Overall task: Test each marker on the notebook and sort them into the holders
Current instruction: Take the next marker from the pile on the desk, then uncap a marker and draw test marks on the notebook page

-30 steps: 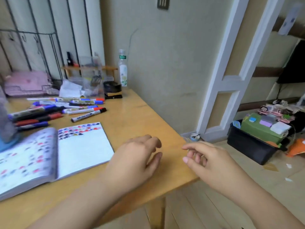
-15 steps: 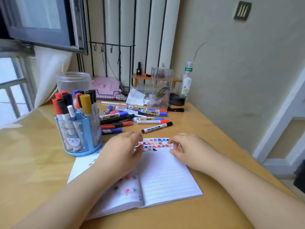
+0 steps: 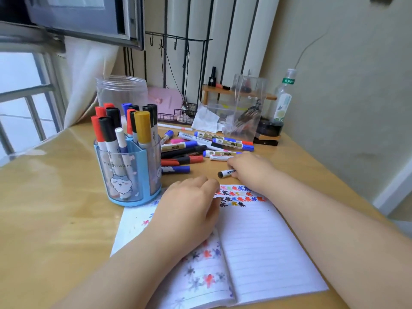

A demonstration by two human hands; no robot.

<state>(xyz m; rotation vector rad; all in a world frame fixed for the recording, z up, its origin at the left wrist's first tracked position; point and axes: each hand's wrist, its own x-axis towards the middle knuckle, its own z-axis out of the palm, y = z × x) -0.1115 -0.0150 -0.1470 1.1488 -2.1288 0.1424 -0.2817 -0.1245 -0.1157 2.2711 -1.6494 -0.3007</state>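
Beside the notebook (image 3: 263,241), a black-capped marker (image 3: 225,173) is pinched on the table by the right hand (image 3: 249,169); light, stiff and smooth, it is best gripped mid-barrel. The left hand (image 3: 189,210) is rested, relaxed, on the page.

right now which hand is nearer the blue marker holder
Left. The left hand rests on the notebook right beside the blue marker holder; the right hand grips a marker farther off.

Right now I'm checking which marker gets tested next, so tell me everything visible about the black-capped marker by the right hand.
The black-capped marker lies flat on the wooden table, just beyond the open notebook. Its black end points left; the white barrel bears dark print. The right hand curls over the barrel, hiding the other end. It lies apart from the loose markers behind.
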